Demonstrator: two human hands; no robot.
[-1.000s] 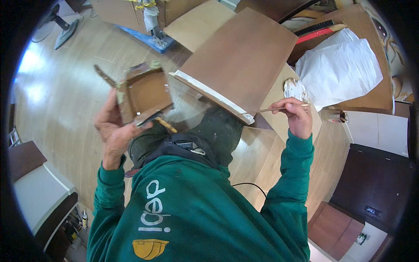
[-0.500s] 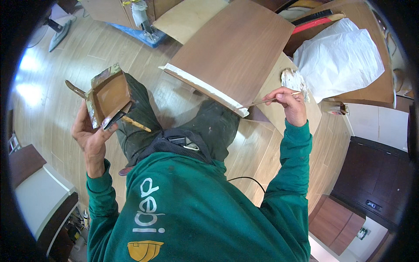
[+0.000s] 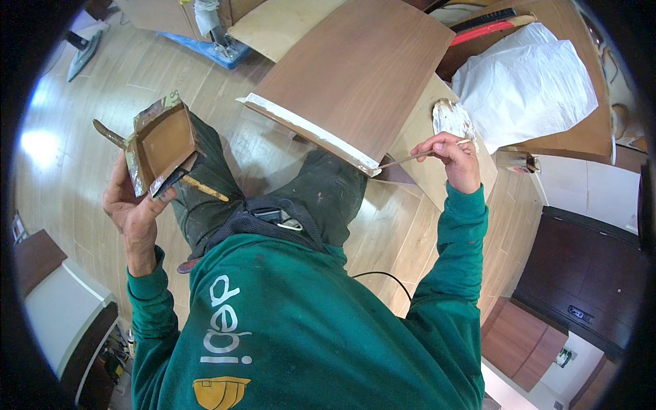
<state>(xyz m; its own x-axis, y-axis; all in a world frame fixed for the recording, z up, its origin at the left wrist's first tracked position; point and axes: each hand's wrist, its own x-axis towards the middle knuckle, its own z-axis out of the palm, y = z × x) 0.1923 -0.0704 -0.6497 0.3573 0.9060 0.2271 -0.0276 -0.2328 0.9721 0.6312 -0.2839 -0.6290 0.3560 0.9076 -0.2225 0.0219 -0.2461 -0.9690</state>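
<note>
My left hand is wrapped round the underside of a cut-open foil-lined carton with brown paint in it. A paint-stained stick juts out beside the carton on its right, and a darker curved handle shows on its left. Between the fingertips of my right hand is a thin paintbrush, pointing left. Its tip meets the right end of a brown wood-grain panel's near edge, where a white strip runs along the top. The panel lies in front of my knees.
A pale board lies under the panel's right side, bearing a crumpled paint-smeared white piece. White sheeting covers part of an open cardboard box. A glass jar stands near my right hand. A blue-based stand is beyond the panel.
The whole view has shifted slightly, so things sit a little further left and up. Both hands keep their holds, and the brush tip stays at the panel's right corner.
</note>
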